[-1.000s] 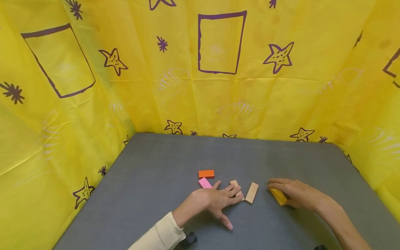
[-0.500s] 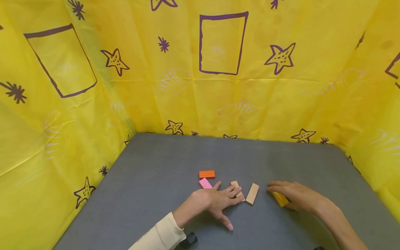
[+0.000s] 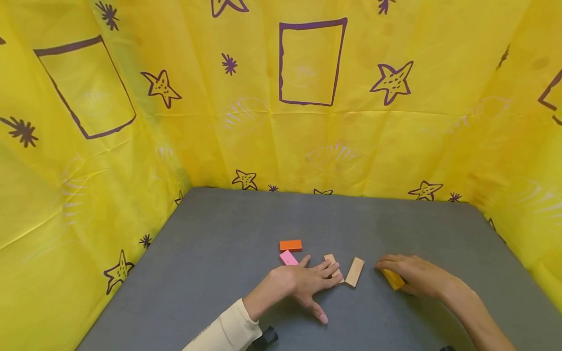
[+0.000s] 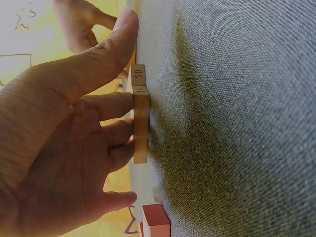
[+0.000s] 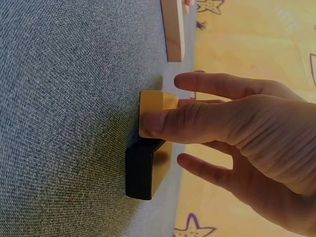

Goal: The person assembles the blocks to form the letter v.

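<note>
My left hand lies spread over a plain wooden block, its straight fingers touching the block's top. A second plain block meets this one at a near corner; the left wrist view shows the number 50 on a block end. On the right, my right hand holds a yellow block, thumb on its near end and index finger stretched past it. Right beside the yellow block, a black block lies under the hand, mostly hidden from the head view.
Left of the plain blocks, a pink block lies close to an orange block. All rest on a dark grey table. Yellow cloth with purple drawings hangs behind and at both sides.
My right hand has shifted very slightly nearer over the yellow block. My left hand and the other blocks stay where they were.
</note>
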### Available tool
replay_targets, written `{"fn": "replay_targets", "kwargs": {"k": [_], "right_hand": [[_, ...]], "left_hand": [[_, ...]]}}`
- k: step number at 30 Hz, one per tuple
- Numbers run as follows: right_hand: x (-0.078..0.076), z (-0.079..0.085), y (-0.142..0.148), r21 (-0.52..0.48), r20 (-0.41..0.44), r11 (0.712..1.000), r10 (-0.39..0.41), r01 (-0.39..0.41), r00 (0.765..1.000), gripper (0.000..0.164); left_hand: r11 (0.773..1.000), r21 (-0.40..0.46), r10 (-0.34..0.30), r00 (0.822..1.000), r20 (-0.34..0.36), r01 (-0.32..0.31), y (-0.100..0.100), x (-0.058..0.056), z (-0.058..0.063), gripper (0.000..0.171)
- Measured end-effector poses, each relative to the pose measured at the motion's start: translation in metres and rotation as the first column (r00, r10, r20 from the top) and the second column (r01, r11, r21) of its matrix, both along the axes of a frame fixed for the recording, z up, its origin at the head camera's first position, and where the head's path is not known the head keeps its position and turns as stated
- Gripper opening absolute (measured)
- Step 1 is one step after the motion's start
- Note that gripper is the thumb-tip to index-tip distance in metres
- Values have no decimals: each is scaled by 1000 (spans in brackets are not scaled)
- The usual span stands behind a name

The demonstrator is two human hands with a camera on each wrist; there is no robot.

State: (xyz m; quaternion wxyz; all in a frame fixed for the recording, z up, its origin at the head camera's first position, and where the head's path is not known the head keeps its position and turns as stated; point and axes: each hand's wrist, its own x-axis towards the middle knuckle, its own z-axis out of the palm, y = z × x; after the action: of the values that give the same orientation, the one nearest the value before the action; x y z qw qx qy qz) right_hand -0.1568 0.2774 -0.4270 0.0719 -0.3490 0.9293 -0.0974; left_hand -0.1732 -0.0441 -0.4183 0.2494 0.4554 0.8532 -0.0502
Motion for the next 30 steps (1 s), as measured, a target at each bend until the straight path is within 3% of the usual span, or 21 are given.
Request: {"fn": "replay_targets", "kwargs": {"k": [13,22,30], "right_hand": [[0,3,-4,-4,-28,1000,-27,27,999,55],[-1,8,-9,-47,-80,997,-65,61,995,42],[-4,17,-15,-54,-71,995,-93,89,993,30]], "left_hand": [[1000,13,8,1000,-5,-8,0,2,0,105],[1000,4,11,1000,-12,-11,1,3,0,105],[1000,9,15,1000,-14,-14,1,3,1,106]]}}
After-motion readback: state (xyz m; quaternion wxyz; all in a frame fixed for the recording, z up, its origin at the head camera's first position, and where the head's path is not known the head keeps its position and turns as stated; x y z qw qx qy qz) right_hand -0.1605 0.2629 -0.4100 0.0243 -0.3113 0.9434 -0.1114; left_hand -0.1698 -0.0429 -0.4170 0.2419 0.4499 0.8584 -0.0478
